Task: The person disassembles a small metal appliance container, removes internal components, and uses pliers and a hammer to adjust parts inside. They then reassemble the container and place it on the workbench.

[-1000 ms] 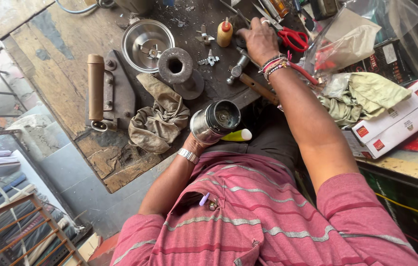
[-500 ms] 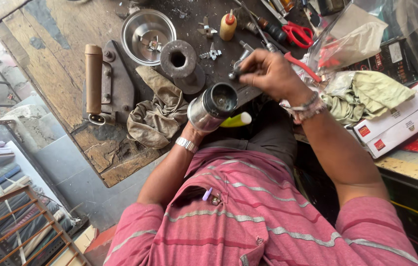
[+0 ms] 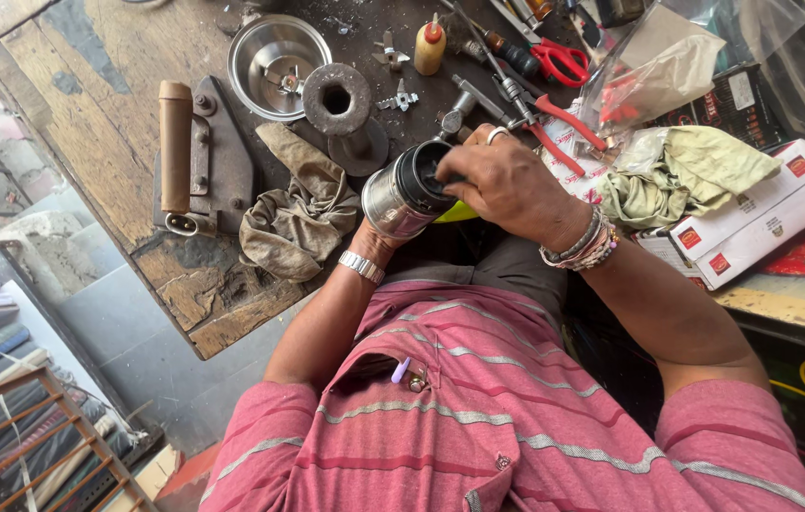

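We see a crumpled rag (image 3: 296, 220), an old iron (image 3: 201, 159), a steel bowl (image 3: 274, 59) and red-handled scissors (image 3: 559, 62) crowding the counter (image 3: 89, 114). Above its near edge, our left hand (image 3: 379, 235) grips the steel jar (image 3: 402, 194), tilted, mouth pointing up-right. Our right hand (image 3: 511, 180) covers that mouth, fingers (image 3: 454, 173) reaching in.

Steel bowl (image 3: 279, 64), rag (image 3: 298, 213) (crumpled), red scissors (image 3: 559, 62)

Worn wooden workbench (image 3: 89, 142) in daylight, grey concrete floor (image 3: 127, 322) below, wooden rack (image 3: 32, 427) at lower left
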`<state>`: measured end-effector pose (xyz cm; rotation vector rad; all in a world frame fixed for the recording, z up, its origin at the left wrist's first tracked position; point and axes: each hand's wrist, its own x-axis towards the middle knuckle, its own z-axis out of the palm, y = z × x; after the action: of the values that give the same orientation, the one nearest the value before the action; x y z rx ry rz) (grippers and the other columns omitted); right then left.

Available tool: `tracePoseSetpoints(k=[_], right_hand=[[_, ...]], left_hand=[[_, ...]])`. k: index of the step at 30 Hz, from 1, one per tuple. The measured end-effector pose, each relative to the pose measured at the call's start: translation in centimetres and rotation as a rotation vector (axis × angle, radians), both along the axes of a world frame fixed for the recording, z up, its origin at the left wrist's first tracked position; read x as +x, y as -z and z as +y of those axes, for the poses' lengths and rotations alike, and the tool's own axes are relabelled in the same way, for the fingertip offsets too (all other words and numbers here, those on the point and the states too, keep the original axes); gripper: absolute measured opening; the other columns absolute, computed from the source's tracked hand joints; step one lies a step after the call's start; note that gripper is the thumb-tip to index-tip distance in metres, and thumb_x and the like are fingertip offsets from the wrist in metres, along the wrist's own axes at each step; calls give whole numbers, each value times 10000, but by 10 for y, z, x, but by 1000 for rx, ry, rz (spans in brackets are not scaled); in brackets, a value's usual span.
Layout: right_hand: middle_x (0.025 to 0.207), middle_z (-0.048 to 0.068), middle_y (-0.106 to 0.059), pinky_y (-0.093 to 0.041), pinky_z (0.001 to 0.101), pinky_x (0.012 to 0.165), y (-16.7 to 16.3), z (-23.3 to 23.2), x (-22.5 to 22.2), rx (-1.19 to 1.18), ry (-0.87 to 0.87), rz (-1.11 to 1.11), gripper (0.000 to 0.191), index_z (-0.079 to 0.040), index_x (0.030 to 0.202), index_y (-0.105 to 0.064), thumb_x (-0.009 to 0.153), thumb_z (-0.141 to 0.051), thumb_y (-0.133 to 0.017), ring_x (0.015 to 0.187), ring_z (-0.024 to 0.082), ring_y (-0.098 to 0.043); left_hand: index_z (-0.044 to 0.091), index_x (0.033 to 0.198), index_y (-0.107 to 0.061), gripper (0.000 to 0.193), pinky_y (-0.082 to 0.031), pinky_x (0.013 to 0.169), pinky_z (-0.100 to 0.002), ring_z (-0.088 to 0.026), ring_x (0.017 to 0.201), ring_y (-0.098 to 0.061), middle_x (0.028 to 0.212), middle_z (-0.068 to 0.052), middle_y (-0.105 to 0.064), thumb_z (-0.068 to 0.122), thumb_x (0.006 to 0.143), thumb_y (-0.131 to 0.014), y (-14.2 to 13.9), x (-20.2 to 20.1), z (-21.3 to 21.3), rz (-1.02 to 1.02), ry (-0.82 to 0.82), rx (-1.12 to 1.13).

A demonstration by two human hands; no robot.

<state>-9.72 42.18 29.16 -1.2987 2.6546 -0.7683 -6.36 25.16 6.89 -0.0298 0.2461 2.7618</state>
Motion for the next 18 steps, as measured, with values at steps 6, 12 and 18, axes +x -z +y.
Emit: tracePoseSetpoints(k=[6,12,18], right_hand=[[1065,104,-722,-516,400,921,-8,-1,8,-30,-3,-32,410,-64,1203,-692,833,-170,-833,1006,294,-632],[1097,86,-733,-508,412,940,9,15,-3,-93,63,19,419,-75,1238,-710,835,-125,-813,1035,287,-624],[1072,71,-714,-526,427,897,68,52,-70,363,387,-61,404,-100,1248,-643,861,-63,-752,984,261,-645]], left_hand=[[-69,1288,-618,326,-613,927,-385,-276,1057,-721,1226,-202,-700,53,988,-663,-14,9,2,-65,44,33],[-38,1278,-628,317,-608,948,-380,-258,1073,-712,1231,-173,-702,54,977,-662,-9,20,1,-49,33,-21],[-1,1281,-618,281,-599,962,-407,-250,1092,-686,1229,-144,-692,45,1004,-638,26,46,-6,4,26,-111]])
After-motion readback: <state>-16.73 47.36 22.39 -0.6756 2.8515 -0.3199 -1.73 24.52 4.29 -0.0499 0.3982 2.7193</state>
